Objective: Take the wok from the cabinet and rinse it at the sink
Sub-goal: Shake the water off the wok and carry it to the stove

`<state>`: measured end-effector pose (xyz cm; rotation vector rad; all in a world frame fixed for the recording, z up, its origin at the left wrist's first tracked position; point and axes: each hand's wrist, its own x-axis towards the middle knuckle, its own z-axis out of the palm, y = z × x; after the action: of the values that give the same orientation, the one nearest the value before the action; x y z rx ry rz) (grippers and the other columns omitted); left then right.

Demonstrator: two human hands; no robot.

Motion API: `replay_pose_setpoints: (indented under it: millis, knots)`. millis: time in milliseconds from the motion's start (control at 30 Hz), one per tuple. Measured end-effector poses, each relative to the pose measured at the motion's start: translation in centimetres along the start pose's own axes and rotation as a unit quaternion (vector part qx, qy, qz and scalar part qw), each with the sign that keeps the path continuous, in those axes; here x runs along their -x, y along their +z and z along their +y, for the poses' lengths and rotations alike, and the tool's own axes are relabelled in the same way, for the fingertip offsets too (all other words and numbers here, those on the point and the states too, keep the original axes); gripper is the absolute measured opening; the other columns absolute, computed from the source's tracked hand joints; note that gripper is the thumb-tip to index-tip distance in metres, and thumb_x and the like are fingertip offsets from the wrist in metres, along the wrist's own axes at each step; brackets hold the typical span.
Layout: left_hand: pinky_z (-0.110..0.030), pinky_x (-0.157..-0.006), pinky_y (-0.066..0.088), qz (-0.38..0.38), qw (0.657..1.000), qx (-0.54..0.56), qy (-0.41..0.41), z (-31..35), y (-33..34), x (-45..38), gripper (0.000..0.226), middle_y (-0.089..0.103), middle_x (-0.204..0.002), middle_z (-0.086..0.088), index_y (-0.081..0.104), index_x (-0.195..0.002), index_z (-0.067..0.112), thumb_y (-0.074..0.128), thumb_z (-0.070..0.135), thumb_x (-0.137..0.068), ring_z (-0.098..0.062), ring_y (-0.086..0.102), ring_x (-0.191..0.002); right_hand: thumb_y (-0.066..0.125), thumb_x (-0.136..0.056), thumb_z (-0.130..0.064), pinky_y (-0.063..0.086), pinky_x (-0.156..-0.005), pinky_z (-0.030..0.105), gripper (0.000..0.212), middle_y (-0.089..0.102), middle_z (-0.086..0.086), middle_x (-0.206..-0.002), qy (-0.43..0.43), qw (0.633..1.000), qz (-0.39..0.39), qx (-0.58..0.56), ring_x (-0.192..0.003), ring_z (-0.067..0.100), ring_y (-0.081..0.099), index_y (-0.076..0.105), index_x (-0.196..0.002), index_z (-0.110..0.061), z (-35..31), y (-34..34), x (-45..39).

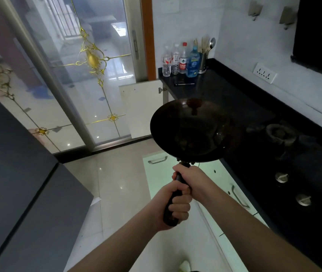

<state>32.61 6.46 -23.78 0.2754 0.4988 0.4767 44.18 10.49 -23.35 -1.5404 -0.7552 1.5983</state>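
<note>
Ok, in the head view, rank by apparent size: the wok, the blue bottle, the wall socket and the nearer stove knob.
1. wok, largest, though it is nearest the camera
2. blue bottle
3. wall socket
4. nearer stove knob, smallest

Bottle and socket look close; their order is unsure.

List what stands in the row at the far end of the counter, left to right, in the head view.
Two clear water bottles → red-capped bottle → blue bottle → metal utensil holder with chopsticks and a spoon.
</note>
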Motion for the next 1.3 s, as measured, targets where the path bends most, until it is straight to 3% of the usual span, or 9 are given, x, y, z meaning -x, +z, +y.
replay_pose_setpoints:
  millis: [367, 533, 667, 900, 1067, 1300]
  knots:
    - [-0.017, -0.030, 0.025, -0.027, 0.999, -0.004, -0.032, 8.5, -1.1, -6.1, 0.026, 0.036, -0.041, 0.007, 0.052, -0.056, 0.015, 0.054, 0.016, -0.082, -0.004, 0.034, -0.028, 0.056, -0.089, -0.010, 0.047, -0.050, 0.020, 0.029, 0.060, 0.001, -0.056, 0.009, 0.999, 0.024, -0.030, -0.050, 0.009, 0.056, 0.059, -0.060, -0.005, -5.1, -0.1, -8.3]
    - [-0.016, -0.029, 0.026, -0.049, 0.997, 0.011, -0.060, 13.3, -3.4, -8.6, 0.029, 0.037, -0.041, 0.007, 0.054, -0.057, 0.015, 0.049, 0.016, -0.086, -0.004, 0.035, -0.028, 0.054, -0.087, -0.005, 0.045, -0.044, 0.015, 0.030, 0.056, -0.002, -0.048, 0.006, 0.997, 0.058, -0.043, -0.042, 0.005, 0.053, 0.057, -0.057, -0.005, -6.9, 1.3, -12.8]
    - [-0.017, -0.029, 0.025, -0.056, 0.994, 0.011, -0.095, 18.4, -5.8, -10.1, 0.035, 0.035, -0.040, 0.007, 0.052, -0.057, 0.014, 0.042, 0.017, -0.091, -0.004, 0.034, -0.027, 0.054, -0.085, -0.003, 0.043, -0.042, 0.014, 0.031, 0.054, -0.001, -0.046, 0.009, 0.994, 0.101, -0.048, -0.042, 0.007, 0.052, 0.055, -0.053, -0.005, -8.9, 3.6, -16.7]
    - [-0.017, -0.029, 0.027, -0.053, 0.988, -0.021, -0.147, 24.9, -8.7, -12.6, 0.032, 0.033, -0.041, 0.007, 0.051, -0.056, 0.015, 0.046, 0.016, -0.088, -0.005, 0.033, -0.027, 0.056, -0.085, -0.009, 0.045, -0.049, 0.019, 0.029, 0.052, 0.004, -0.057, 0.031, 0.985, 0.150, -0.076, -0.054, 0.013, 0.050, 0.054, -0.056, -0.006, -10.9, 6.4, -22.1]
    - [-0.017, -0.028, 0.029, -0.052, 0.981, -0.023, -0.187, 26.7, -9.1, -15.3, 0.028, 0.033, -0.041, 0.006, 0.050, -0.061, 0.014, 0.047, 0.015, -0.088, -0.006, 0.033, -0.026, 0.059, -0.086, -0.013, 0.045, -0.044, 0.016, 0.031, 0.056, 0.001, -0.052, 0.047, 0.974, 0.193, -0.110, -0.045, 0.008, 0.053, 0.057, -0.056, -0.007, -11.5, 5.5, -24.0]
    - [-0.019, -0.030, 0.031, -0.093, 0.966, -0.026, -0.240, 27.5, -8.1, -20.7, 0.020, 0.038, -0.041, 0.005, 0.055, -0.064, 0.011, 0.058, 0.011, -0.084, -0.007, 0.038, -0.028, 0.061, -0.086, -0.015, 0.047, -0.048, 0.022, 0.030, 0.057, 0.004, -0.057, 0.055, 0.958, 0.240, -0.149, -0.051, 0.013, 0.054, 0.059, -0.057, -0.007, -12.3, 1.1, -26.4]
